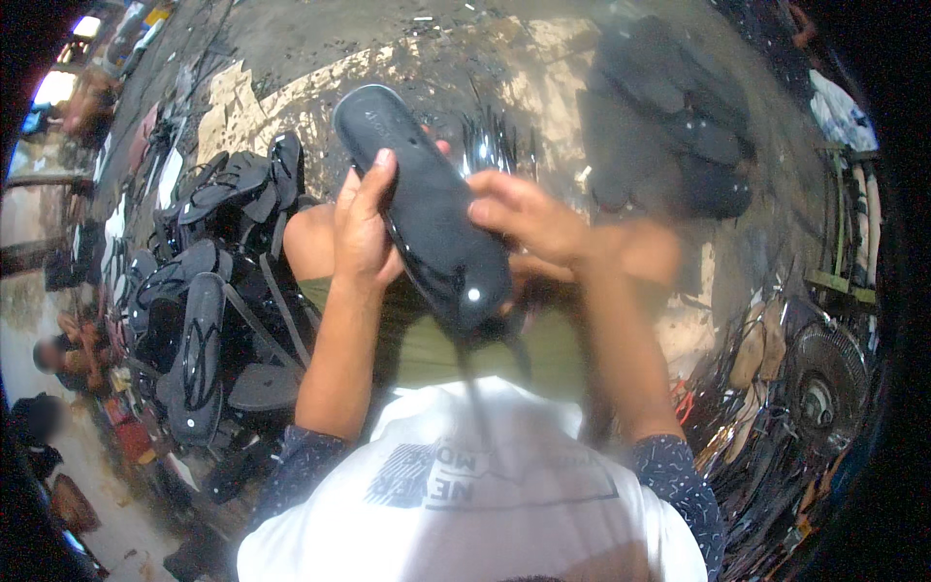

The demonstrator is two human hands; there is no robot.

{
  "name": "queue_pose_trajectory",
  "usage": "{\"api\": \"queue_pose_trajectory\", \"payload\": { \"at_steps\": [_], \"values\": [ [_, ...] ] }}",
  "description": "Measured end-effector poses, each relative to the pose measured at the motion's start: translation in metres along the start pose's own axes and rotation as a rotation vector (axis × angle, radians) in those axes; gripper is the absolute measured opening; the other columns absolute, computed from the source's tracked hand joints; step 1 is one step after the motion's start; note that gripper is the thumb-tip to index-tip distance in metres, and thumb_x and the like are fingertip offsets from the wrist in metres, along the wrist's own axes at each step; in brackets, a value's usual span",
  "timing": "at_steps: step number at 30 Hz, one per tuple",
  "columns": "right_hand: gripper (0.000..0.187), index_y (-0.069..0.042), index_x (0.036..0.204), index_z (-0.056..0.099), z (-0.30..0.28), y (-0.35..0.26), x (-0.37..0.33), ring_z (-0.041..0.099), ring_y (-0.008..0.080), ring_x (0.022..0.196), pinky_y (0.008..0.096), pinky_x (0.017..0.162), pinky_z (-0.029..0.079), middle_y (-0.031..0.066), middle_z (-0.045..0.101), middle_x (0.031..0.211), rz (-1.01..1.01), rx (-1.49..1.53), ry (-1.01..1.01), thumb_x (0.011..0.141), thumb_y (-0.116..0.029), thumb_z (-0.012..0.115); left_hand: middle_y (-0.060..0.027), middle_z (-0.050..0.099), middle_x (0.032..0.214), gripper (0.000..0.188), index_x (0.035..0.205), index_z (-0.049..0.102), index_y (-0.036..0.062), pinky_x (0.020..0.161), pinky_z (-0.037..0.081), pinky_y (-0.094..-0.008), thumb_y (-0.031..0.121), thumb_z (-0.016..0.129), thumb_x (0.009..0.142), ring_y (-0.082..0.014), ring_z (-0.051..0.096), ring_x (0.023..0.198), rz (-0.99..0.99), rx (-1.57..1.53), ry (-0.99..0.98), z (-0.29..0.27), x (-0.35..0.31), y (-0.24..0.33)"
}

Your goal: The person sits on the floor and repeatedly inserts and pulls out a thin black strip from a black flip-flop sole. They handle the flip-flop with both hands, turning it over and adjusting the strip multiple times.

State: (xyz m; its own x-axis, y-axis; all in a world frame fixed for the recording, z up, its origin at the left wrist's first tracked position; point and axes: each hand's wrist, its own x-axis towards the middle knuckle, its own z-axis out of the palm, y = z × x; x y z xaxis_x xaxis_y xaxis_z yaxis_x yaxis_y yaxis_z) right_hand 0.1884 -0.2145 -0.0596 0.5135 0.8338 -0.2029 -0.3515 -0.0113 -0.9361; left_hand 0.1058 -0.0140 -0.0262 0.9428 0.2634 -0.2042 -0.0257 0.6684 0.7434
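A black flip-flop (427,194) is held tilted above my lap, its rounded far end pointing up and to the left. A small white dot shows near its lower end, where a dark strap lies. My left hand (367,221) grips the left edge, thumb on the upper face and fingers behind. At the right edge, my right hand (531,221) pinches the side with bent fingers; part of it is hidden behind the flip-flop. A thin dark strip (473,383) hangs blurred below the lower end.
A heap of black flip-flops (204,330) lies at my left. Dark, blurred soles (669,116) lie at the far right. Torn cardboard (228,107) covers part of the floor. A fan (822,388) and scattered dark strips (766,475) are at right. Another person (82,354) sits far left.
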Motion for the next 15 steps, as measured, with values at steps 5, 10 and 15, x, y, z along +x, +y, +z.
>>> {"api": "queue_pose_trajectory", "payload": {
  "at_steps": [5, 10, 15],
  "values": [
    [0.025, -0.004, 0.113, 0.06, 0.023, 0.052, -0.037, 0.064, 0.0118, 0.087, 0.0244, 0.074, 0.055, 0.0095, 0.068, 0.105, -0.128, 0.069, 0.653, 0.094, -0.012, 0.074, -0.0234, 0.066, 0.128, 0.03, 0.127, 0.054, 0.0035, 0.1, 0.055, -0.0507, 0.013, 0.061, 0.1, -0.034, 0.066, 0.114, 0.258, 0.03, 0.269, -0.028, 0.02, 0.015],
    [0.039, -0.007, 0.106, 0.058, 0.047, 0.024, -0.039, 0.056, 0.0148, 0.107, 0.0315, 0.09, 0.051, 0.011, 0.058, 0.116, -0.643, -0.427, 0.72, 0.08, -0.009, 0.087, -0.0245, 0.066, 0.127, 0.036, 0.126, 0.052, -0.0013, 0.101, 0.054, -0.0497, 0.005, 0.063, 0.092, -0.0353, 0.066, 0.111, 0.223, 0.037, 0.294, -0.029, 0.01, 0.009],
    [0.037, -0.001, 0.114, 0.054, 0.025, 0.004, 0.009, 0.06, 0.0092, 0.076, 0.0242, 0.067, 0.054, 0.0035, 0.062, 0.098, -0.329, 0.457, 0.845, 0.09, -0.013, 0.079, -0.0186, 0.07, 0.114, 0.034, 0.121, 0.056, -0.0042, 0.092, 0.058, -0.0435, 0.005, 0.066, 0.09, -0.0293, 0.07, 0.099, 0.125, 0.171, 0.219, -0.002, -0.014, -0.005]
  ]
}}
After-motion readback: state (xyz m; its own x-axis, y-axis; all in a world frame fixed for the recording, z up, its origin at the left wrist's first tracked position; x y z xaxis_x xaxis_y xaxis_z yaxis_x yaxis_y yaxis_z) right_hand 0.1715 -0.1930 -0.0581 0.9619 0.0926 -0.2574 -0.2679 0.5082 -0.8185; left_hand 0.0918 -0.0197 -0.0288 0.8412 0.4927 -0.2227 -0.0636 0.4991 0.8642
